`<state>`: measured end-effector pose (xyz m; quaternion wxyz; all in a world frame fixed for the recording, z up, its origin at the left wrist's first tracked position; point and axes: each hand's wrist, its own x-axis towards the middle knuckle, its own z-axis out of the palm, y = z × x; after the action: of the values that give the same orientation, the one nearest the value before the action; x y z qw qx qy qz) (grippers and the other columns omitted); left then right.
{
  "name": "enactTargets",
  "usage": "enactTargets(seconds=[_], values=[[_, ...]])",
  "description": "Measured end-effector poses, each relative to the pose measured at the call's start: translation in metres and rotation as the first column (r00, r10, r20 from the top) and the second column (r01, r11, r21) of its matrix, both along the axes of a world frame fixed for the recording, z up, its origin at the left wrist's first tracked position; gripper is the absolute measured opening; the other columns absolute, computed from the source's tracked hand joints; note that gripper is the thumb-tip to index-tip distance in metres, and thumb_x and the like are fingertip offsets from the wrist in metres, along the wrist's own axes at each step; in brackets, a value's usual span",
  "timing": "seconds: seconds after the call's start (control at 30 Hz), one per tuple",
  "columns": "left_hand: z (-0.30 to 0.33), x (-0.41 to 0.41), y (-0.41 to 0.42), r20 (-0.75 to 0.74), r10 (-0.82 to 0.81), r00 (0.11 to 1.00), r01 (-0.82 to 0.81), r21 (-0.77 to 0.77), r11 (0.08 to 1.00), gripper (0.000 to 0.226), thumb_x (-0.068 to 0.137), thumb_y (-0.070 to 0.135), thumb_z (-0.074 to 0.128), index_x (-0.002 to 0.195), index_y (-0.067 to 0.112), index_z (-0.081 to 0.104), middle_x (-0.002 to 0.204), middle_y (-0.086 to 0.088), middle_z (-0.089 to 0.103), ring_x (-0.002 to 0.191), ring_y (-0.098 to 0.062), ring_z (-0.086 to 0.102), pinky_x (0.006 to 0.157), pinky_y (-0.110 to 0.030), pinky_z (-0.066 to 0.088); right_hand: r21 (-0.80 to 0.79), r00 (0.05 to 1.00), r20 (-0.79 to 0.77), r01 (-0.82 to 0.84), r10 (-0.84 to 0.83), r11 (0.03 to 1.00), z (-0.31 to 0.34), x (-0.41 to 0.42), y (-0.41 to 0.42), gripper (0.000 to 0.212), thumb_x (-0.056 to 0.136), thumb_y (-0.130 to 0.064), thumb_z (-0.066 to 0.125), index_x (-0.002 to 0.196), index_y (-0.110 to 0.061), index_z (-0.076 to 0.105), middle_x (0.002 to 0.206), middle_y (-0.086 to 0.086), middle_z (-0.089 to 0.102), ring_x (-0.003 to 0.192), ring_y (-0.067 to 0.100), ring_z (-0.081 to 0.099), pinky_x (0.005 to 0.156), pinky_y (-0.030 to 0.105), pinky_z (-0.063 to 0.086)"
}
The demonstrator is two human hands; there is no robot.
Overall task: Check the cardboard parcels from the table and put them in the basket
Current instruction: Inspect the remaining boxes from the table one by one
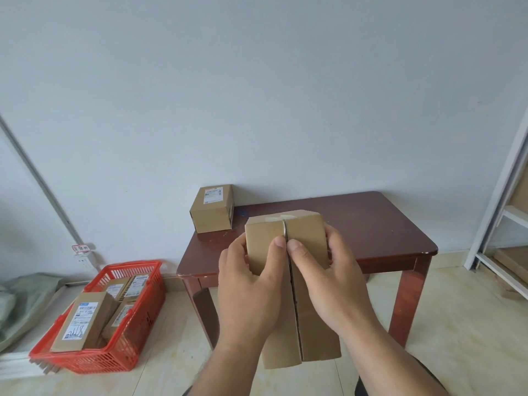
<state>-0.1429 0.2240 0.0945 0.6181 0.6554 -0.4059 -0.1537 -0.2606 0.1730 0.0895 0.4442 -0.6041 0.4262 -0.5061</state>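
You are mid-check: your left hand (248, 284) and right hand (331, 281) clasp the plain cardboard parcel (297, 284) above the table's (380, 224) front edge, thumbs at its centre seam, so next carry it left to the red basket (134, 332).

Parcel (297, 281) lower faces hidden behind left hand (248, 284), right hand (334, 281), basket (114, 364) labels too small to read

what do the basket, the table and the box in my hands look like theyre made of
Basket: red plastic, judging by its moulded lattice walls. Table: looks like dark reddish wood, glossy, chipped pale at one corner. Held parcel: plain brown cardboard, matte, flaps meeting at a seam.
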Motion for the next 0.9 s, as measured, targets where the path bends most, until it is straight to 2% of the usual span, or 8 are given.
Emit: enactTargets(seconds=[0.1,0.2,0.37,0.47,0.67,0.77,0.83,0.9], values=[[-0.006,-0.004,0.001,0.008,-0.006,1.0,0.006,0.008,1.0,0.05,0.08,0.073,0.067,0.119,0.042,0.066,0.122,0.02,0.061,0.106,0.007,0.062,0.088,-0.027,0.053,0.052,0.999,0.04,0.013,-0.015,0.999,0.005,0.0,-0.004,0.034,0.087,-0.064,0.072,0.113,-0.045,0.063,0.107,-0.022,0.072,0.095,-0.009,0.066,0.08,0.027,0.053],[-0.005,-0.005,0.002,-0.042,-0.015,0.999,0.016,0.019,1.0,0.05,0.08,0.071,0.071,0.121,0.043,0.063,0.12,0.02,0.068,0.106,0.002,0.067,0.09,-0.031,0.056,0.079,0.999,0.052,0.001,-0.005,0.997,0.01,0.0,-0.004,0.035,0.086,-0.068,0.07,0.109,-0.042,0.062,0.099,-0.025,0.072,0.088,-0.011,0.065,0.074,0.023,0.049],[0.005,0.0,0.001,-0.125,-0.037,0.991,0.041,0.032,0.999,0.036,0.089,0.056,0.071,0.114,0.033,0.06,0.091,0.032,0.07,0.084,0.012,0.066,0.065,-0.012,0.048,0.065,0.999,0.038,-0.022,0.02,0.998,0.009,0.001,0.006,0.048,0.076,-0.076,0.066,0.11,-0.042,0.06,0.101,-0.022,0.073,0.09,-0.014,0.064,0.068,0.015,0.048],[0.009,0.0,0.001,-0.158,-0.02,0.987,0.025,0.028,0.999,0.041,0.087,0.061,0.07,0.109,0.027,0.06,0.088,0.015,0.072,0.078,0.008,0.066,0.06,-0.012,0.044,0.041,0.999,0.018,-0.031,0.031,0.999,0.006,0.001,0.01,0.055,0.07,-0.079,0.065,0.112,-0.043,0.06,0.106,-0.021,0.073,0.093,-0.011,0.066,0.068,0.012,0.051],[0.004,-0.004,0.004,-0.19,-0.011,0.982,0.016,0.021,1.0,0.043,0.086,0.061,0.071,0.106,0.025,0.059,0.085,0.013,0.07,0.074,0.005,0.065,0.057,-0.01,0.042,0.085,0.999,0.019,-0.051,0.05,0.995,0.001,0.004,0.009,0.039,0.084,-0.068,0.071,0.111,-0.044,0.057,0.107,-0.018,0.072,0.093,-0.007,0.066,0.077,0.024,0.054],[0.002,-0.004,0.005,-0.201,-0.02,0.979,0.025,0.025,0.999,0.039,0.088,0.058,0.073,0.109,0.029,0.058,0.086,0.016,0.072,0.078,0.007,0.066,0.068,-0.02,0.046,0.117,0.996,0.058,-0.07,0.064,0.991,-0.001,0.006,0.009,0.035,0.086,-0.066,0.072,0.109,-0.044,0.056,0.106,-0.018,0.072,0.092,-0.007,0.067,0.079,0.027,0.054],[0.001,-0.006,0.005,-0.2,-0.03,0.979,0.036,0.027,0.999,0.034,0.09,0.051,0.074,0.111,0.031,0.057,0.089,0.016,0.072,0.08,0.011,0.065,0.066,-0.016,0.047,0.15,0.992,0.094,-0.093,0.079,0.984,-0.004,0.007,0.009,0.036,0.083,-0.069,0.072,0.106,-0.048,0.055,0.106,-0.018,0.073,0.094,-0.003,0.07,0.084,0.035,0.059],[0.001,-0.008,0.006,-0.201,-0.046,0.978,0.05,0.019,0.999,0.031,0.091,0.044,0.075,0.112,0.033,0.055,0.095,0.014,0.072,0.081,0.011,0.065,0.062,-0.009,0.046,0.204,0.985,0.141,-0.129,0.101,0.97,-0.004,0.009,0.01,0.032,0.084,-0.062,0.072,0.106,-0.048,0.053,0.105,-0.017,0.074,0.094,0.002,0.072,0.086,0.041,0.062]])
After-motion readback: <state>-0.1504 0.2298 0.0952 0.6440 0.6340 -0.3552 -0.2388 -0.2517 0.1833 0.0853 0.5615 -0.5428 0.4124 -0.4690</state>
